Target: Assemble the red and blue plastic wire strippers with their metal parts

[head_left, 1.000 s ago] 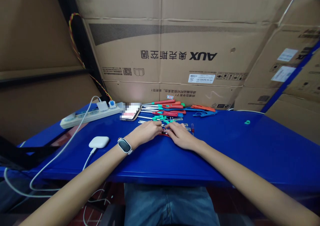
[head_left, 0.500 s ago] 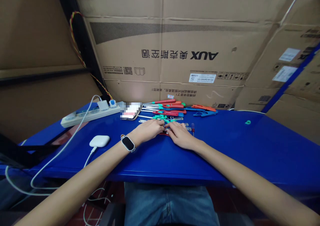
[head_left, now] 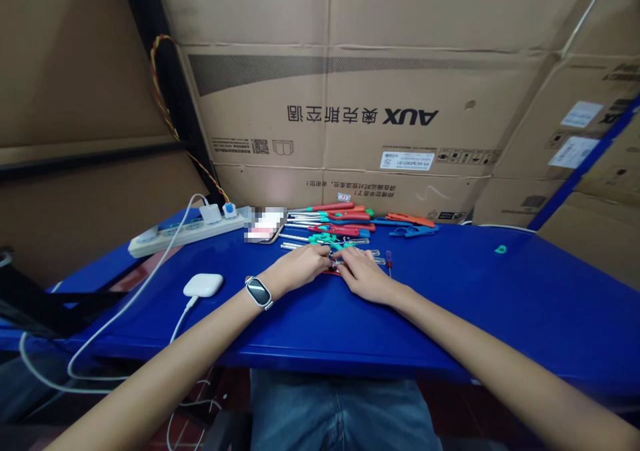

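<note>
My left hand (head_left: 309, 264), with a watch (head_left: 259, 292) on its wrist, is closed, fingertips pinched together. My right hand (head_left: 363, 272) meets it from the right, its fingers bent down and closed. Between the fingertips are small parts too little to make out. A red edge (head_left: 332, 273) shows beneath them on the blue table (head_left: 440, 318). Just behind lie green plastic pieces (head_left: 324, 239) and clear tubes (head_left: 361, 241), partly covered by my hands. A small screwdriver (head_left: 389, 262) with a red and clear handle lies right of my right hand.
Several long-nosed lighters (head_left: 345, 216) lie behind, with orange casings (head_left: 411, 219) and blue casings (head_left: 415, 230) beside them. A phone (head_left: 267, 226), a power strip (head_left: 187, 232) and a white earphone case (head_left: 203, 284) on a cable are left. A green piece (head_left: 501, 249) lies right. Cardboard (head_left: 360, 78) stands behind.
The camera's view has shifted a little, so everything sits slightly lower and farther right. Both hands stay together at the same spot, with only small finger movements.
</note>
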`<state>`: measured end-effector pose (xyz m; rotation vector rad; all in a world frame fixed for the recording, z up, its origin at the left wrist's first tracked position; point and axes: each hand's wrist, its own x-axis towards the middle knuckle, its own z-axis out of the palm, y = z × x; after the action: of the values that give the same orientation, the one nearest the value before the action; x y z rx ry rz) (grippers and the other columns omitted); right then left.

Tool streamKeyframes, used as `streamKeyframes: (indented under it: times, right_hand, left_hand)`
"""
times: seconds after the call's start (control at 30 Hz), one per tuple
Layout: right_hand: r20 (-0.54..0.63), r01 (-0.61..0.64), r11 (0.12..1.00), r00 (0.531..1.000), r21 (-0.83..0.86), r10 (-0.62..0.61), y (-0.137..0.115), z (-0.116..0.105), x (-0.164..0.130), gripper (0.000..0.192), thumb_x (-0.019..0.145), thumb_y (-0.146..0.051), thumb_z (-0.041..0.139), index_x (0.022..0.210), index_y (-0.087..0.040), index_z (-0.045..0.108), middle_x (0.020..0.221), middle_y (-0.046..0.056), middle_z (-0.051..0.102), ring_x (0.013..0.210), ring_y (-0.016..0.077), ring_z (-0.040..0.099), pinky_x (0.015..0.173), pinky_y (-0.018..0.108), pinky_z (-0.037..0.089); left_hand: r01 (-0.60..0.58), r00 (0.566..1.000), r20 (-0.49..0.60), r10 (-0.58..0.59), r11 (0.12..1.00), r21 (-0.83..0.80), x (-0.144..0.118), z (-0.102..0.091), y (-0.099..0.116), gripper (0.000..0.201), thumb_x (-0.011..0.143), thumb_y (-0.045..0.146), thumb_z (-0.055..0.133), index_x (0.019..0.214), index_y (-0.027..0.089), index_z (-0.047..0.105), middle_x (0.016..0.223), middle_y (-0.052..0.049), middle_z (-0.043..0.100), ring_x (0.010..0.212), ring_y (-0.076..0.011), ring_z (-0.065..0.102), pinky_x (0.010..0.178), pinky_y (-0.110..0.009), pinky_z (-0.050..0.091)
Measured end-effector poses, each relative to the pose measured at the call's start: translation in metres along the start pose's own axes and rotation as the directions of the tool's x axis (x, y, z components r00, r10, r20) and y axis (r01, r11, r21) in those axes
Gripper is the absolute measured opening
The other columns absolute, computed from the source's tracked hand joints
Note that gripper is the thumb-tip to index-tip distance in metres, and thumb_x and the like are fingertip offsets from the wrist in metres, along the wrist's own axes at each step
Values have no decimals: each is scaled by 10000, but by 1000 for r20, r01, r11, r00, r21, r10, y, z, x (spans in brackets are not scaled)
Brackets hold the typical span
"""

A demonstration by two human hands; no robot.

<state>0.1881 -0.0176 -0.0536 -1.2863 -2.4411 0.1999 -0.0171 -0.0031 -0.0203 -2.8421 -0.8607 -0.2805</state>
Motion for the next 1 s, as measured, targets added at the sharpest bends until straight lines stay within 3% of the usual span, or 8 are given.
streamKeyframes:
  times: [0.17,0.33,0.43,0.57,0.8,1.0]
  right_hand:
    - [-6,18,999,1000,-38,-18,-3,-1,-1,285,1006,-290,344,1200,-202,533,1181,113,615,1080,259,533,876,412,348]
    - [9,26,998,1000,-55,-26,-2,0,-2,317,1009,-245,299,1242,-189,507,1172,118,599,1069,252,520,896,420,345]
    - [2,33,998,999,-51,-33,-1,1,-2,327,1013,-250,289,1261,-191,493,1201,117,590,1087,253,513,904,425,343]
    - [-6,38,997,999,-63,-39,0,2,-2,327,1012,-249,293,1264,-192,494,1205,118,590,1087,253,512,905,424,345]
    - [5,42,996,999,-73,-42,0,2,-2,332,1000,-230,298,1268,-177,487,1189,130,591,1077,263,517,902,424,354]
    - [15,-8,1000,1000,28,7,-3,-3,-1,317,977,-196,333,1275,-158,434,1245,149,582,1140,270,511,943,438,346]
  left_hand:
    - [-27,999,-19,27,1000,-8,-9,7,2,282,981,137,424,1069,150,692,1032,-95,624,937,-199,603,838,-307,495]
    - [-3,995,-102,-8,994,-110,-16,17,9,294,1007,226,409,1123,141,665,1042,-103,603,1005,-213,565,932,-348,476]
    - [79,981,-159,-110,979,-187,-19,18,12,251,989,280,470,1125,159,642,1036,-88,580,1006,-217,543,940,-366,472]
    - [199,946,-215,-241,960,-198,-20,17,12,201,928,344,583,987,162,647,990,-82,561,967,-247,518,897,-407,474]
    - [134,973,-153,-173,962,-238,-14,19,12,198,966,246,512,877,163,669,898,-67,581,869,-215,524,824,-355,463]
    - [130,975,-152,-164,970,-207,-16,19,10,191,965,261,522,950,158,682,936,-72,593,904,-213,539,842,-342,464]
